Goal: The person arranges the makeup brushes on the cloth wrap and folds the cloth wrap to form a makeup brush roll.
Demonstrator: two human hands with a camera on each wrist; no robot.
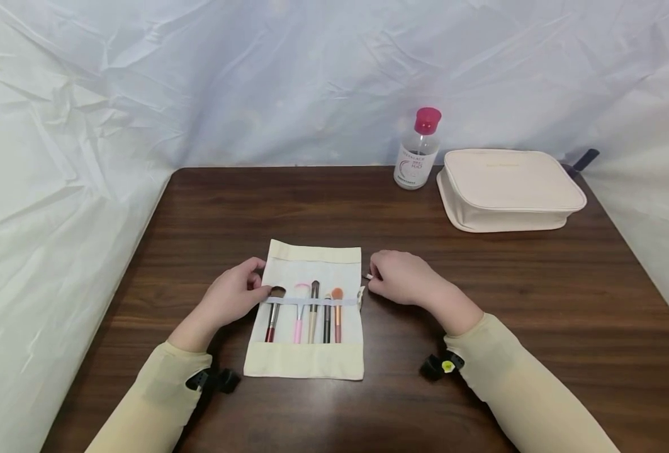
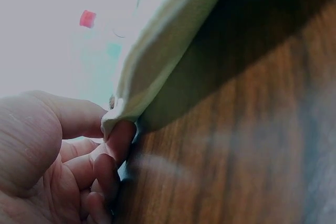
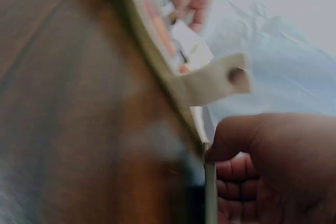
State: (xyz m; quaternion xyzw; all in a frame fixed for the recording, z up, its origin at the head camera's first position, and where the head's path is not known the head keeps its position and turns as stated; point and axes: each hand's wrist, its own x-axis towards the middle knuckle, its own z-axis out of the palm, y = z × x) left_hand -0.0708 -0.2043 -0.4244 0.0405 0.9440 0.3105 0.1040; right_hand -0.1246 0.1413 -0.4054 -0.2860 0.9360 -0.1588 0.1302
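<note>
A cream fabric brush roll (image 1: 303, 362) lies unrolled on the table, with several makeup brushes under its pale elastic band. Their heads point away from me; one is dark red-handled (image 1: 272, 324), one pink (image 1: 298, 324). The left hand (image 1: 235, 292) pinches the roll's left edge between thumb and fingers, as the left wrist view shows. Beside the right edge, the right hand (image 1: 404, 277) holds a thin pale stick (image 3: 211, 198) with a dark end, mostly covered by the fingers; its kind cannot be told. A tab with a hole (image 3: 212, 81) sticks out from the roll's right side.
A clear bottle with a red cap (image 1: 416, 151) stands at the table's back edge. Right of it sits a pale pink zipped pouch (image 1: 512, 189), with a dark handle (image 1: 585, 160) poking out behind. White sheeting (image 1: 311, 82) hangs behind the wooden table (image 1: 226, 207).
</note>
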